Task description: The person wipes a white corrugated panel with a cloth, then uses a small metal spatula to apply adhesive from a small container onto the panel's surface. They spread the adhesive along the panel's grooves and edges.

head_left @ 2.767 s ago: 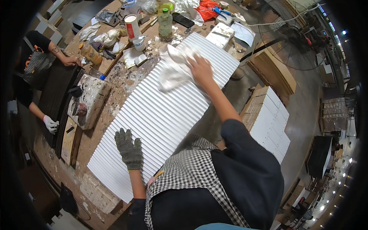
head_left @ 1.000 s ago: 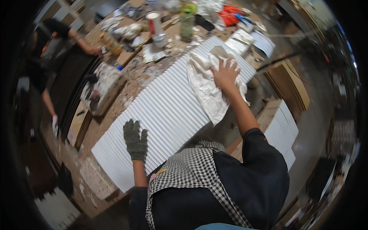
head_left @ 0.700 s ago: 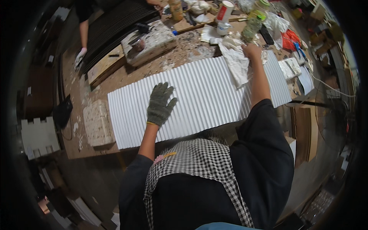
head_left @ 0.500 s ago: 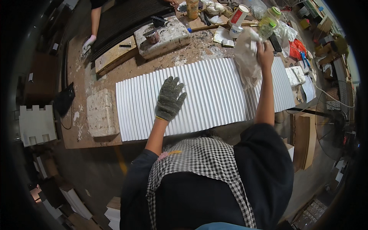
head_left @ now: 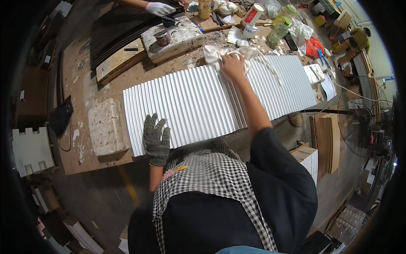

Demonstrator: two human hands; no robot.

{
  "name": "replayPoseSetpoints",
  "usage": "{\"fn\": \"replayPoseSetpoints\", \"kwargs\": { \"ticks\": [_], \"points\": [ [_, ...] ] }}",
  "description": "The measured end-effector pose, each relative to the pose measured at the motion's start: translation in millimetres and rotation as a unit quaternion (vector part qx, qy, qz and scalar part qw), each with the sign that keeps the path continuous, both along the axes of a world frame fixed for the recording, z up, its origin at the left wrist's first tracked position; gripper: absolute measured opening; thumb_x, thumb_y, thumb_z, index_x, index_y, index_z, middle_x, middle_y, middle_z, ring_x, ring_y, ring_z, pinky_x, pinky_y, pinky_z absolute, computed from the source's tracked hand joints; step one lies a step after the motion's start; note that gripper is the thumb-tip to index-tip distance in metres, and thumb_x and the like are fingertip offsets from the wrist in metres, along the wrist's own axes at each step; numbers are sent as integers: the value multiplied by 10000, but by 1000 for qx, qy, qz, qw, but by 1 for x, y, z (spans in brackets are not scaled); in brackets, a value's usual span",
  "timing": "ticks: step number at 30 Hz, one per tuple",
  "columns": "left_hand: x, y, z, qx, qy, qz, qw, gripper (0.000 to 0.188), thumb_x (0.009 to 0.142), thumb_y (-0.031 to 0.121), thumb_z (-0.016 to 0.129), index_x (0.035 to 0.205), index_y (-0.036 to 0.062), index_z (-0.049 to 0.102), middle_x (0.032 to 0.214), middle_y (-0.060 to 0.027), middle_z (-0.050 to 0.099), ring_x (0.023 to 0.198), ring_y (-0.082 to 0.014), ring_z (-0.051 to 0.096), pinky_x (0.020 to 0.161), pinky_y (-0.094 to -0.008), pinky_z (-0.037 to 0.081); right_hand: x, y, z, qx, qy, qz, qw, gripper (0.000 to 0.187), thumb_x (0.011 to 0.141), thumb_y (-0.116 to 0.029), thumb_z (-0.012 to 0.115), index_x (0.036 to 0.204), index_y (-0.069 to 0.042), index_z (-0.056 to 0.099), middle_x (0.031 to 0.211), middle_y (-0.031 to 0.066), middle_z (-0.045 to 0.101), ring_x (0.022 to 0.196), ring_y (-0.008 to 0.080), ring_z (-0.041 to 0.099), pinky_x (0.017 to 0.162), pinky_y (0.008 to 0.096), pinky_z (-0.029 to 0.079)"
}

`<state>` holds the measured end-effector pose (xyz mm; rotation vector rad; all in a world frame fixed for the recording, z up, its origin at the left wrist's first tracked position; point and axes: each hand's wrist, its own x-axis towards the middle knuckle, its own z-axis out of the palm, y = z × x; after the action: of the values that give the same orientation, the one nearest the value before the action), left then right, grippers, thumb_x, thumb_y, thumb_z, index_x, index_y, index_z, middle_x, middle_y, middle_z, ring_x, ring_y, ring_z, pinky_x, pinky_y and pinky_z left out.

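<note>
A white ribbed panel (head_left: 190,101) lies across the worktable in front of me. My left hand (head_left: 156,139), in a dark grey knitted glove, rests at the panel's near left edge with its fingers spread. Bare, my right hand (head_left: 232,67) is closed on a whitish cloth (head_left: 251,53) at the panel's far edge, right of the middle. Part of the cloth bunches beyond the fingers, and a loose strip of it trails right over the ribs.
Paint-spattered blocks (head_left: 105,127) stand left of and behind the panel. A co-worker's white-gloved hand (head_left: 160,8) is near a dark cup (head_left: 169,21). Bottles (head_left: 279,33), a paper cup (head_left: 253,15) and rags crowd the back; a fan (head_left: 359,112) stands at right.
My right hand has moved left and down onto the panel with the cloth. My left hand has slid toward me and left. The co-worker's gloved hand has moved right.
</note>
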<state>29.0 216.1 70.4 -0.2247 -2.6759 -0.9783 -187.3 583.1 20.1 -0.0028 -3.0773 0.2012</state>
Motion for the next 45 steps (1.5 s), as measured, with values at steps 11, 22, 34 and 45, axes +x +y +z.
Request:
{"fn": "replayPoseSetpoints", "kwargs": {
  "ticks": [11, 22, 34, 45],
  "points": [
    [67, -108, -15, -95, 28, 144, 985, 232, 925, 125, 636, 1122, 19, 698, 1357, -194, 591, 1342, -390, 471, 1130, -506, 367, 123, 6, 48, -108, -74, -199, 971, 355, 929, -349, 592, 1192, -120, 656, 1173, 189, 659, 1105, 374, 614, 957, 578, 405],
    [-3, -60, 9, -24, 53, 10, 998, 243, 914, 131, 682, 1153, 93, 708, 1388, -147, 579, 1379, -357, 440, 1144, -484, 366, -42, -10, 11, 55, -18, -32, 998, 327, 966, -398, 544, 1152, -162, 670, 1008, 138, 699, 973, 326, 669, 881, 569, 470],
    [-17, -67, 12, 463, -120, -21, 878, 850, 840, 288, 788, 1544, 143, 336, 1574, -181, 329, 1443, -377, 350, 1140, -508, 370, 159, -255, 135, -486, -187, 251, 816, 449, 1060, -342, 421, 1282, 15, 576, 1313, 213, 540, 1261, 327, 521, 1064, 483, 461],
    [-64, -312, 72, -125, 179, 253, 943, 819, 845, 281, 768, 1540, 202, 341, 1518, -234, 373, 1395, -423, 386, 1118, -537, 373, 108, -212, 101, -306, -5, 144, 941, 250, 959, -205, 662, 1150, -45, 677, 1132, 136, 648, 915, 283, 668, 799, 380, 555]
  ]
}}
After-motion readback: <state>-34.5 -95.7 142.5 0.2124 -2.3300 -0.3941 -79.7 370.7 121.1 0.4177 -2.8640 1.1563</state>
